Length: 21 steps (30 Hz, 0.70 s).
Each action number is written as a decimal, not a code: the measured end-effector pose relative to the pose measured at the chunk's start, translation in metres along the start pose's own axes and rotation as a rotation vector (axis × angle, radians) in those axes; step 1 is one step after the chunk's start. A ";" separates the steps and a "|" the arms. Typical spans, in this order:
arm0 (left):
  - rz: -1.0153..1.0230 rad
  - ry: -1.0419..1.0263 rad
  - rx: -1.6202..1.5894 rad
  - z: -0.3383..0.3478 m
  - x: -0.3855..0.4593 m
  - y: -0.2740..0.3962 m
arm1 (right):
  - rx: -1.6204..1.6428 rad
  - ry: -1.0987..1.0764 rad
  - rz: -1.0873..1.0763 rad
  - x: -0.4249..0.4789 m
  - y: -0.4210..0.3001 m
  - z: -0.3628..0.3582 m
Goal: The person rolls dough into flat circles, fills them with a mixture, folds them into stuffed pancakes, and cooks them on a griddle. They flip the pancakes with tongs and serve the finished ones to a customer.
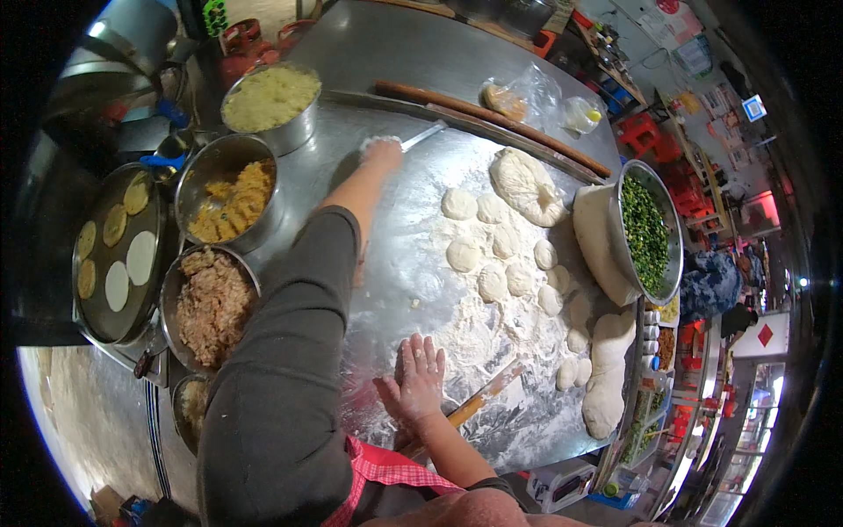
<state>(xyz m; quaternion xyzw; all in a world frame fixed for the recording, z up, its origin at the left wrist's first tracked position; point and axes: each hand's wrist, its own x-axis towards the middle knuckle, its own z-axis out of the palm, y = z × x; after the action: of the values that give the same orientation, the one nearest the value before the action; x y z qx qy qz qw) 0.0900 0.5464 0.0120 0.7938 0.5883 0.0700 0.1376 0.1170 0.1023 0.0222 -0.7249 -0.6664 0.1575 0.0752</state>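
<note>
My left hand (382, 153), dusted with flour, reaches across the steel worktop (388, 250) and is closed around a flat metal blade (425, 135); its handle is hidden in the hand. Nearer to me, my right hand (421, 375) lies palm down on the floured metal, fingers slightly apart. A wooden rolling pin (487, 395) runs beneath or behind my right wrist. Several round pieces of dough (463, 253) sit in the loose flour (484, 323) to the right. Beyond them rests a large lump of dough (527, 186), and a long dough roll (606, 375) lies along the right edge.
At left stand pots of mashed yellow filling (273, 99), orange filling (230, 197) and minced meat (214, 306). Flat cakes lie on a round griddle (118, 316). A bowl of chopped greens (649, 230) is at right. A long wooden rod (487, 125) borders the far side.
</note>
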 end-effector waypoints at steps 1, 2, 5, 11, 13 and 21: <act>-0.074 -0.027 -0.087 0.002 -0.004 0.000 | -0.006 -0.004 -0.009 0.000 -0.003 -0.001; -0.082 -0.049 -0.148 0.011 -0.006 -0.009 | 0.006 -0.030 -0.005 0.001 -0.009 -0.005; -0.032 -0.115 -0.273 0.000 -0.032 0.006 | -0.039 -0.014 -0.024 -0.002 -0.005 0.005; 0.340 -0.122 -0.438 -0.066 -0.151 0.025 | -0.065 0.137 -0.073 -0.008 0.001 0.021; 0.481 -0.182 -0.382 -0.091 -0.193 0.008 | -0.120 0.172 -0.090 -0.009 0.007 0.029; 0.865 -0.127 -0.211 -0.211 -0.376 -0.119 | -0.157 0.088 -0.045 -0.006 0.007 -0.002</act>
<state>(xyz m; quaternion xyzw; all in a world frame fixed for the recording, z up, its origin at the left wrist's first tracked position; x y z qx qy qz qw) -0.1887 0.2491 0.1966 0.9510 0.1825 0.1317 0.2120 0.1235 0.0954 0.0225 -0.7194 -0.6891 0.0710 0.0508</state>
